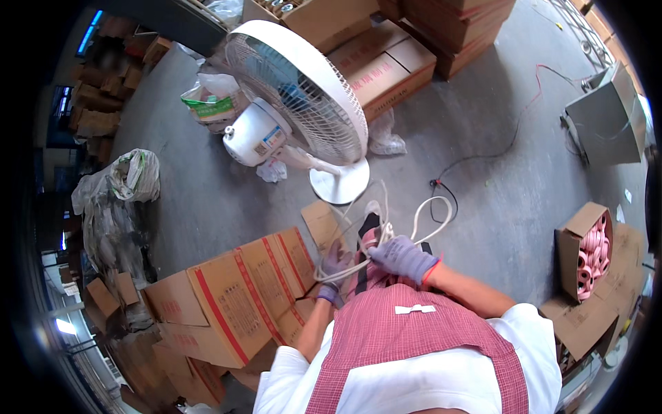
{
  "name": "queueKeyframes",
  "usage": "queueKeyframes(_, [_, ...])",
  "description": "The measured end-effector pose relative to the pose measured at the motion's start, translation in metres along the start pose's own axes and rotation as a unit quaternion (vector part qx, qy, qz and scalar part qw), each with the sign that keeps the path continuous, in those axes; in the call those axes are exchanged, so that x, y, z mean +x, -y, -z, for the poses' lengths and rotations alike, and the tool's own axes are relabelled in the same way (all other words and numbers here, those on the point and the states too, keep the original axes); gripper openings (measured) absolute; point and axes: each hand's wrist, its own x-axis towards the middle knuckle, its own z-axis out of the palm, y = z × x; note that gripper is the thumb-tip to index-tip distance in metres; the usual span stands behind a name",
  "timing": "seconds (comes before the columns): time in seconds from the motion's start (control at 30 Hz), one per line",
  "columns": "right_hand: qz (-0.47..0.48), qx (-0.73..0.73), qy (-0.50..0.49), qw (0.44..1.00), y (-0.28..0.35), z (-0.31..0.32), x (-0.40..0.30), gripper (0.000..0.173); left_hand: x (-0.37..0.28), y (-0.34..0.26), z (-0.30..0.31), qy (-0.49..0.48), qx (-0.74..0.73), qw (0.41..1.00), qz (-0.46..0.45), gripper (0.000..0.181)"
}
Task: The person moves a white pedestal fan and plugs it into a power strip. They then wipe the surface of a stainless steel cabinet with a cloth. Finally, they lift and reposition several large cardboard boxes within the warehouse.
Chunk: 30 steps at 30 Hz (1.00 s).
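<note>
My right hand (pixel 401 254), in a grey-purple glove, is closed around a bundle of white cord (pixel 433 201), with loops standing out on both sides of it. My left hand (pixel 335 264), gloved too, is beside the cord's lower left loop in front of my red checked apron (pixel 403 331); its fingers are curled, and whether it grips the cord is unclear. Beyond my hands a white pedestal fan (pixel 300 98) leans over its round base (pixel 340 182) on the floor. Part of the cord runs up close to that base.
Taped cardboard boxes (pixel 232 300) are stacked at my left. More cartons (pixel 385 67) stand behind the fan. An open box of pink rolls (pixel 592 253) is at the right. A black cable (pixel 483 156) crosses the grey floor. Plastic sacks (pixel 134 176) lie at the far left.
</note>
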Motion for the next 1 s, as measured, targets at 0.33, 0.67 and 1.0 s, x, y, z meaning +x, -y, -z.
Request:
queueKeyframes(0.33, [-0.306,0.037,0.078,0.948,-0.058,-0.012,-0.191,0.026,-0.027,-0.074,-0.112,-0.124,-0.816,0.521,0.218,0.048])
queueKeyframes(0.67, [-0.513,0.416,0.05,0.749,-0.095,-0.014,-0.247,0.029,0.008,-0.068,-0.096,-0.064,-0.763,0.6,0.23,0.034])
queueKeyframes(1.0, [-0.497,0.501,-0.481,0.519,-0.106,-0.014,-0.317,0.026,-0.014,-0.059,-0.075,-0.093,-0.667,0.716,0.184,0.031])
